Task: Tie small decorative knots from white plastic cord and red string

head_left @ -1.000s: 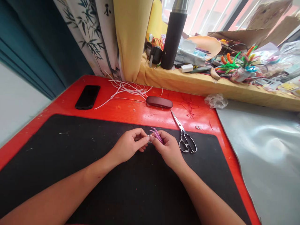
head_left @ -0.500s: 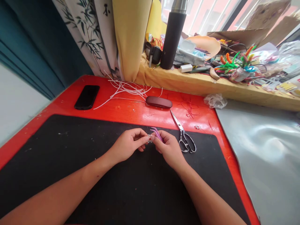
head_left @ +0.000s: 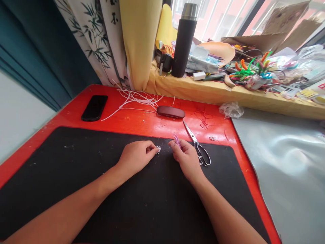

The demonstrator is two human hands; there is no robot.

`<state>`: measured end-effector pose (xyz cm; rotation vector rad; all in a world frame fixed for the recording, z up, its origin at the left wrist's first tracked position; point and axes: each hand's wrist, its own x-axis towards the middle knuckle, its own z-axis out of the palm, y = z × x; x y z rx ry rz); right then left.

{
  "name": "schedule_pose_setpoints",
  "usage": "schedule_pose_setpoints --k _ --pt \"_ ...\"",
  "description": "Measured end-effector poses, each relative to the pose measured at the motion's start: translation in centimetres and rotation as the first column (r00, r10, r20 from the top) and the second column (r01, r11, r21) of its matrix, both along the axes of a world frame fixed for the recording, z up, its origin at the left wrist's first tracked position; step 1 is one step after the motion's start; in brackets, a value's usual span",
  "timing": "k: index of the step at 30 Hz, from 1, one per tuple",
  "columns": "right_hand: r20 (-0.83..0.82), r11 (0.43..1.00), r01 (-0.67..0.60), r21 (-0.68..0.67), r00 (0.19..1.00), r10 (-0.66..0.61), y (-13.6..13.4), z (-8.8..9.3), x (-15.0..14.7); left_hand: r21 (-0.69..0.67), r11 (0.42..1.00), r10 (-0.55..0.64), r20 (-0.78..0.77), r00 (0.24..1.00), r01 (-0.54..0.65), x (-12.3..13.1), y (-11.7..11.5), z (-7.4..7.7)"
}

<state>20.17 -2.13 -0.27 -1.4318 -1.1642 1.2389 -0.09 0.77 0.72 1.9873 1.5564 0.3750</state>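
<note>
Jutting from left hand (head_left: pixel 137 156), pinched white loops (head_left: pixel 158 149)

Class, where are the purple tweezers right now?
In the head view, the purple tweezers are in the right hand, near the far edge of the black mat, left of the scissors.

The lilac tweezers (head_left: pixel 177 140) look smooth; the scissors (head_left: pixel 193 136) — polished metal — shine. The black mat (head_left: pixel 152 193) is matt, the red tabletop (head_left: pixel 139 118) glossy (pale where it reflects light), the grey sheet (head_left: pixel 286 173) smooth and lustrous, the yellow cloth (head_left: pixel 172 85) creased.
</note>
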Motion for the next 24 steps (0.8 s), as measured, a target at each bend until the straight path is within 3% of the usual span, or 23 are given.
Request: schedule_pose_setpoints --k 9,13,17,24 --pt "0.041 0.999 -0.020 0.027 0.999 0.019 0.0 0.0 -0.1 0.019 1.000 -0.011 -0.013 1.000 0.011 -0.8 0.8 -0.1" --pt "0.026 0.999 -0.004 0.032 1.000 0.003 0.0 -0.2 0.0 0.153 0.987 -0.053 0.040 0.998 0.046 -1.5 1.3 0.2" --pt "-0.016 0.999 0.011 0.040 1.000 -0.010 0.0 -0.3 0.0 0.349 0.888 -0.240 -0.200 0.950 0.298 -0.4 1.7 0.6" --pt "-0.115 0.998 0.026 0.058 0.993 -0.019 0.1 -0.8 0.3 0.392 0.739 -0.373 -0.437 0.818 0.547 3.2 3.1 -1.1"
